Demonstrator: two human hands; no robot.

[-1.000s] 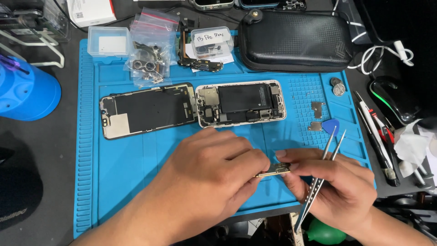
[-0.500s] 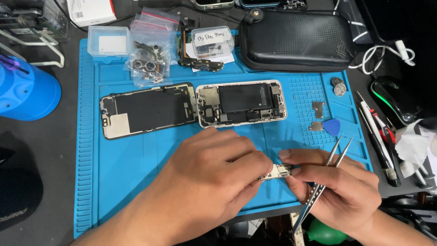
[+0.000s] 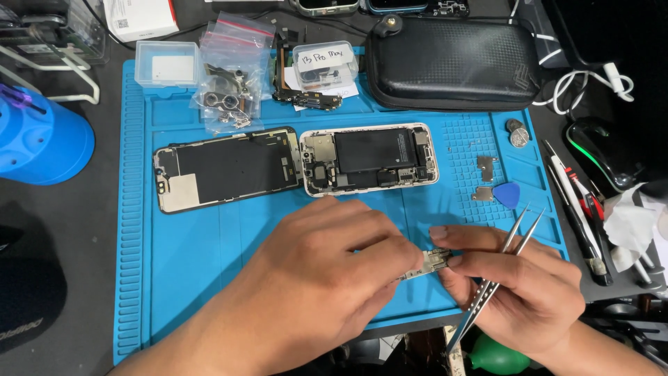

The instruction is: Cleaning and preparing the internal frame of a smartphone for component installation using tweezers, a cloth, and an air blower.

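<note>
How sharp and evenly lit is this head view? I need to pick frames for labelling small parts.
Head view: lighting is even and soft, with only faint shadows under the left hand and right hand; the opened phone body and blue mat are sharp; the small metal part pinched between both hands is slightly soft; the tweezers show mild glare; the dark corners lose detail.

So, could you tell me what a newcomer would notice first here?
Probably the two hands meeting low on the blue mat: the left hand and right hand pinch a small metal part, the right also holding tweezers. Behind them lies an opened phone beside its detached screen.
</note>
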